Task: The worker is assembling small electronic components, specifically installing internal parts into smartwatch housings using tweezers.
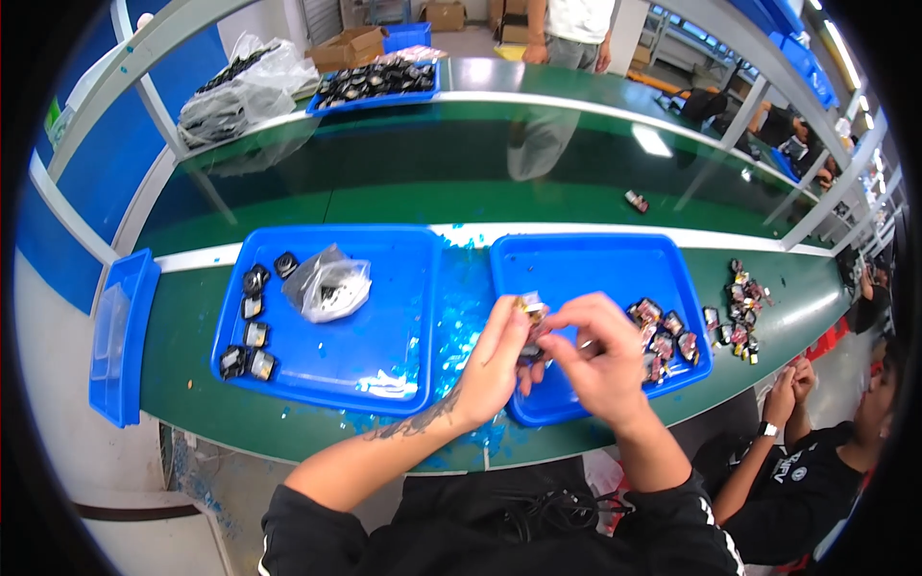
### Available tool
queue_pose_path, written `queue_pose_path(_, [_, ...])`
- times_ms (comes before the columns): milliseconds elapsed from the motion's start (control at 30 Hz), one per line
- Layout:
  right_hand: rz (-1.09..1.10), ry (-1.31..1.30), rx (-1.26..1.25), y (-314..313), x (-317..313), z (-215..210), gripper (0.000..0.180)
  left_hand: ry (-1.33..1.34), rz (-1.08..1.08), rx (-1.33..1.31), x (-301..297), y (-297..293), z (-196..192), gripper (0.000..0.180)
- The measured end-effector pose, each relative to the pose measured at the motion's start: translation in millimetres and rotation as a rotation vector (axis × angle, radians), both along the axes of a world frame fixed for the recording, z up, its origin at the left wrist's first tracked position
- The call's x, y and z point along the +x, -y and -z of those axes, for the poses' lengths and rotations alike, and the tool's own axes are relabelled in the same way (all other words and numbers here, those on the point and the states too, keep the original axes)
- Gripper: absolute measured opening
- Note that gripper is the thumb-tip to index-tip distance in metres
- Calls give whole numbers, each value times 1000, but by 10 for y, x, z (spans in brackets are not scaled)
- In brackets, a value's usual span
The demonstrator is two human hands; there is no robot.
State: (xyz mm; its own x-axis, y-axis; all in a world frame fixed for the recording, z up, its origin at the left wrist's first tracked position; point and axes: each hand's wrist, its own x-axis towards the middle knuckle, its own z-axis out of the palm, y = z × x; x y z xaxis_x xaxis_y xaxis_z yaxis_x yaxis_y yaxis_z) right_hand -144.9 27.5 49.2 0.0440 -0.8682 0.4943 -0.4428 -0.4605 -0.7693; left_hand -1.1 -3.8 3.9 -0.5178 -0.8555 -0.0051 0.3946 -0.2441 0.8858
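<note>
My left hand (pixel 497 353) is closed around a small electronic part (pixel 531 305) with a shiny gold and silver top. Thumb and forefinger of my right hand (pixel 603 357) pinch together against the part's right side; what they grip there is too small to make out. Both hands are over the left side of a blue tray (pixel 595 257). Inside that tray, right of my right hand, lie several small black units with reddish wires (pixel 661 336). A second blue tray (pixel 384 331) to the left holds several black square units (pixel 256 334) and a clear plastic bag (pixel 328 288) with small dark pieces.
Blue film scraps (pixel 459 317) litter the green bench between the trays. More wired units (pixel 741 312) lie right of the right tray, and one lone unit (pixel 636 201) beyond it. Far left stands a narrow blue bin (pixel 125 336). A co-worker (pixel 797 461) sits close at right.
</note>
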Motion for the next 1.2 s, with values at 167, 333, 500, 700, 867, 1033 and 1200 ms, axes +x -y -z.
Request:
queue_pose_path(167, [9, 123, 146, 9, -115, 78, 14, -73, 103, -32, 61, 118, -31, 19])
queue_pose_path(333, [-92, 223, 268, -40, -309, 72, 12, -10, 160, -70, 127, 215, -83, 17])
queue_pose_path(500, [-72, 270, 369, -72, -297, 3, 10, 20, 222, -127, 147, 228, -99, 16])
queue_pose_path(700, [-153, 290, 488, -78, -319, 4, 10, 62, 198, -180, 154, 211, -99, 10])
queue_pose_path(867, [-189, 364, 643, -17, -323, -60, 14, 287, 64, -658, 178, 232, -178, 6])
queue_pose_path(1033, [-112, 331, 558, -23, -296, 26, 12, 218, 31, -414, 121, 216, -47, 10])
queue_pose_path(1200, [42, 58, 303, -69, -246, -1, 8, 186, 61, -271, 108, 199, -78, 10])
